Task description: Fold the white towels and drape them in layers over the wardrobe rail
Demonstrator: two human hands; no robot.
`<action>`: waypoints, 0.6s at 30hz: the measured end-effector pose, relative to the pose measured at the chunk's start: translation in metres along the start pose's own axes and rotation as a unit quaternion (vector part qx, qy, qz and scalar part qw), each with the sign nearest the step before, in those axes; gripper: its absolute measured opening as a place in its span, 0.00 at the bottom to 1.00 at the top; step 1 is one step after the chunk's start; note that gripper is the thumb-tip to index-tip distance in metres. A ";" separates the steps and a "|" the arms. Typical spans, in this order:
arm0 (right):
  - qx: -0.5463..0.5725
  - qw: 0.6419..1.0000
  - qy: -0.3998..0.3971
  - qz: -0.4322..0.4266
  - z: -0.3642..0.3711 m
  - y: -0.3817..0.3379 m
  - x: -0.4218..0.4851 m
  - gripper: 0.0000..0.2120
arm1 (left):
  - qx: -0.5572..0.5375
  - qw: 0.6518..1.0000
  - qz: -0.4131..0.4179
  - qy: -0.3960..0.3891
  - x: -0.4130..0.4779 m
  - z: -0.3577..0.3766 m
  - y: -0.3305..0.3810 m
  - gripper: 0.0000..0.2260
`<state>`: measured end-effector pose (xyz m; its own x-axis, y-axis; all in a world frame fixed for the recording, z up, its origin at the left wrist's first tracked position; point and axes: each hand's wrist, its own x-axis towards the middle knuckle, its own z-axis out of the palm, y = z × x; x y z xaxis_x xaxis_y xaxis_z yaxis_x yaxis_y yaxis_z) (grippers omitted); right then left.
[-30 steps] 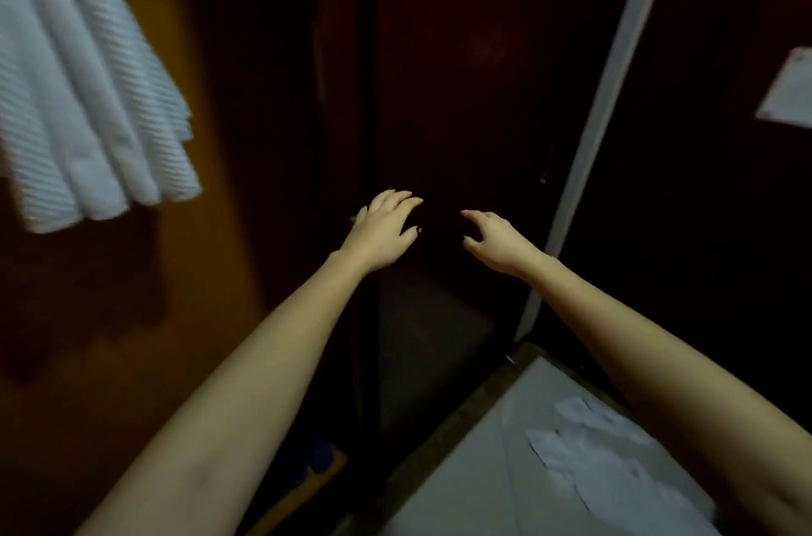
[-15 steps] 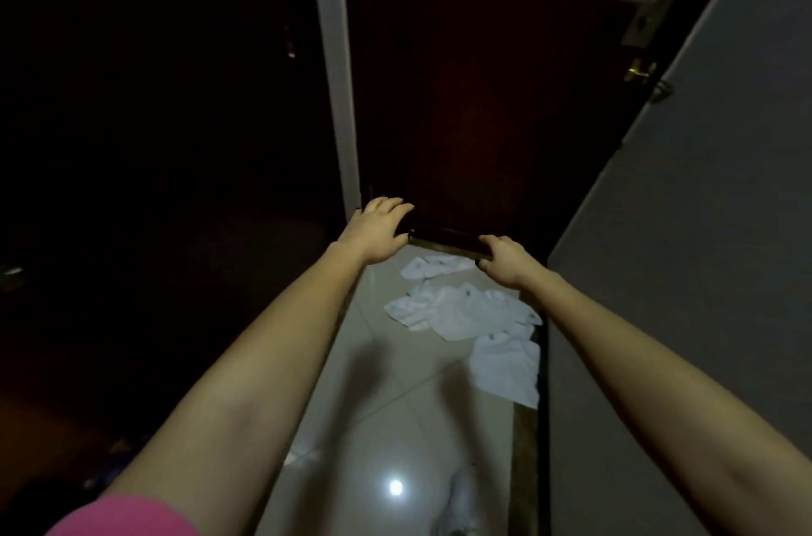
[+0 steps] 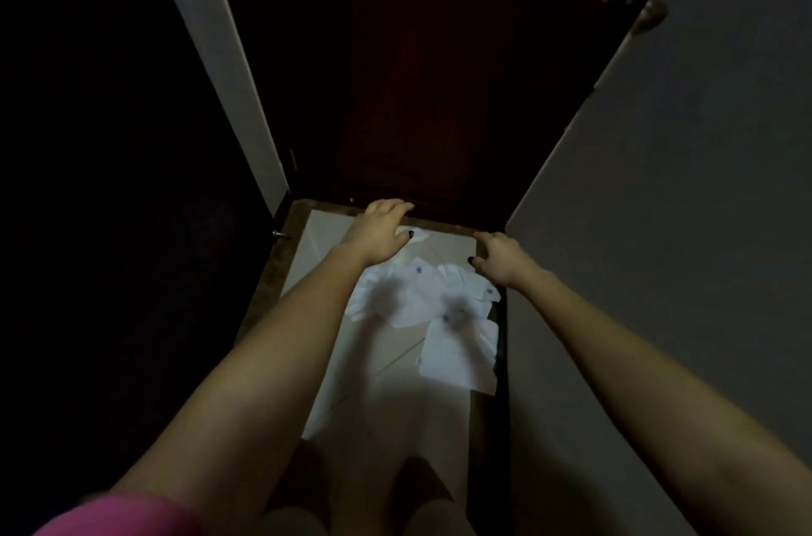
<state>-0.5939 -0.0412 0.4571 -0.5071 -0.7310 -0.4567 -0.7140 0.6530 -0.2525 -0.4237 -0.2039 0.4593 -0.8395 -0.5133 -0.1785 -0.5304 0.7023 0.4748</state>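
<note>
Hovering empty, fingers loosely spread, the left hand (image 3: pixel 382 233) and right hand (image 3: pixel 502 259) hang over crumpled white cloth towels (image 3: pixel 417 299) on the pale tiled floor (image 3: pixel 386 377) (overlapping, dimly lit); one grab could lift several together.

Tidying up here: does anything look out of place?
Yes. White towels lie strewn and crumpled on the tiled floor by the dark door, not folded. The left hand and right hand reach over them, holding nothing.

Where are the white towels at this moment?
In the head view the white towels lie scattered on the pale floor, centre-right, just before the dark door and close to the grey wall on the right.
</note>
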 end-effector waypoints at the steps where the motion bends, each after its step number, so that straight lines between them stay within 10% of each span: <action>1: -0.001 1.000 -0.005 0.000 0.016 0.006 0.020 0.28 | -0.002 1.000 0.001 -0.001 0.014 0.021 -0.012 0.25; 18: 0.042 0.998 -0.030 -0.022 0.424 0.150 0.351 0.23 | -0.143 0.984 -0.099 0.026 0.204 0.479 -0.263 0.20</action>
<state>-0.6746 -0.1155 -0.1031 -0.4451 -0.7477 -0.4927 -0.6903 0.6370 -0.3430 -0.5122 -0.2575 -0.1147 -0.7124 -0.6554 -0.2510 -0.6210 0.4221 0.6604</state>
